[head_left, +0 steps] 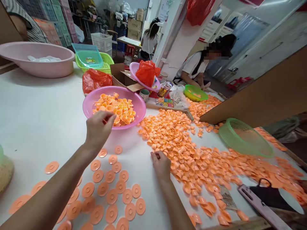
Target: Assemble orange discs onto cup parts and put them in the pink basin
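Observation:
My left hand (pixel 100 129) is raised at the near rim of a pink basin (pixel 140 110), its fingers pinched together. Whatever those fingers may hold is too small or hidden to name. Inside the basin lies a mound of small orange plastic cups (pixel 122 110). At the left edge of a wide heap of loose orange cup-like pieces (pixel 177 143), my right hand (pixel 161 164) rests low with its fingers curled closed; their contents I cannot make out. Flat orange discs (pixel 112 196), each with a raised ring, lie spread over the white table (pixel 48 111) beneath and beside my left forearm.
A large pale pink basin (pixel 55 68) stands back left, near a red plastic bag (pixel 97 80) and an open cardboard box (pixel 122 76). At right are a green basket (pixel 244 137), a phone (pixel 261 207) and a black mask (pixel 268 195). A co-worker (pixel 194 67) sits beyond.

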Available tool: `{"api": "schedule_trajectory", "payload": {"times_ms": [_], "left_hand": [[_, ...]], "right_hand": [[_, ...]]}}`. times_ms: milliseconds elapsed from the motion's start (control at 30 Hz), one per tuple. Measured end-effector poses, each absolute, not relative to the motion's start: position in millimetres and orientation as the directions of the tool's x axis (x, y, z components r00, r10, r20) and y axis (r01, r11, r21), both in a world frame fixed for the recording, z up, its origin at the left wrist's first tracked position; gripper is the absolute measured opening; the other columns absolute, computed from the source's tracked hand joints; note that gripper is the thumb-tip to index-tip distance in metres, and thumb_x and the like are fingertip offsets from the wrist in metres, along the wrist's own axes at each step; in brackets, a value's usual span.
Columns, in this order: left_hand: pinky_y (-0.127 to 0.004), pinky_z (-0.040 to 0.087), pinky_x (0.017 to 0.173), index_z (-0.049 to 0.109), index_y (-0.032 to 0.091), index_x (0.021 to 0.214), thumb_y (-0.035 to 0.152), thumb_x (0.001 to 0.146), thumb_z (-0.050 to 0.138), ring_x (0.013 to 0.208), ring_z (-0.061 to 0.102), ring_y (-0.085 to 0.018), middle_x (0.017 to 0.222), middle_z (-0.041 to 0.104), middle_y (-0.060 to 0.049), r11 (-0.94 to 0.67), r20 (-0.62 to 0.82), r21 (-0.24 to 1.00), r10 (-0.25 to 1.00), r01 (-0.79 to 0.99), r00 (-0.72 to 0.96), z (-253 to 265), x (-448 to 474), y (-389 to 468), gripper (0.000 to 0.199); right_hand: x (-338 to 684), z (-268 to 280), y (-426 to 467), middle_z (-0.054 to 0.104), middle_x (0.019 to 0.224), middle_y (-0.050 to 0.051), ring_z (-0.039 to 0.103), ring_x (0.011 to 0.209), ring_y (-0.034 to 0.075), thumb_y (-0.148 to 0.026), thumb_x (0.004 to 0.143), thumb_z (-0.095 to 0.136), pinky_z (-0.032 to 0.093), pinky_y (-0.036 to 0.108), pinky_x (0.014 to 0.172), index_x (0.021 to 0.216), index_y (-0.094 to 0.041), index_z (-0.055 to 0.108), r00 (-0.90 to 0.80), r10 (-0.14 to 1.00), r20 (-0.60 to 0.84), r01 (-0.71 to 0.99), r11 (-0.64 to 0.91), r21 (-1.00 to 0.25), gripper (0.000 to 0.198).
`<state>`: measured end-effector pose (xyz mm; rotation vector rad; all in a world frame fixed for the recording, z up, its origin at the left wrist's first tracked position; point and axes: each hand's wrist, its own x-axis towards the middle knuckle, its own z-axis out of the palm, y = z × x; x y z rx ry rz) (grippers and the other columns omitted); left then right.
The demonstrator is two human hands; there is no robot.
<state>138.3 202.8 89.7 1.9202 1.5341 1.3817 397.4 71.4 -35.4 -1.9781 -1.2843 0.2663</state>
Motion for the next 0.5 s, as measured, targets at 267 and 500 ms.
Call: {"api": "schedule_trajectory", "payload": {"times_ms": [267,500], "left_hand": [[-0.03,0.044,0.07,0.065,0.019,0.073,0.013,0.076,0.052,0.086,0.057,-0.02,0.087,0.059,-0.006,-0.286,-0.006,0.642,0.926,0.712,0.377,-12.9,158.8,139.2,0.014],[-0.03,0.044,0.07,0.056,0.019,0.077,0.008,0.078,0.051,0.082,0.052,-0.018,0.085,0.054,-0.002,-0.315,0.009,0.799,0.858,0.512,0.514,-25.1,212.0,98.0,0.013]], "right_hand": [[373.2,-25.0,57.5,0.066,0.081,0.005,0.063,0.077,0.019,-0.028,0.09,0.056,0.05,0.03,0.07,0.086,-0.02,0.07,0.295,0.927,0.231,0.684,-0.036,-0.729,0.018],[348.5,-17.3,42.9,0.053,0.079,0.004,0.052,0.076,0.019,-0.011,0.094,0.043,0.045,0.029,0.065,0.083,-0.021,0.064,0.043,0.965,0.257,0.843,0.103,-0.528,0.026]]}}
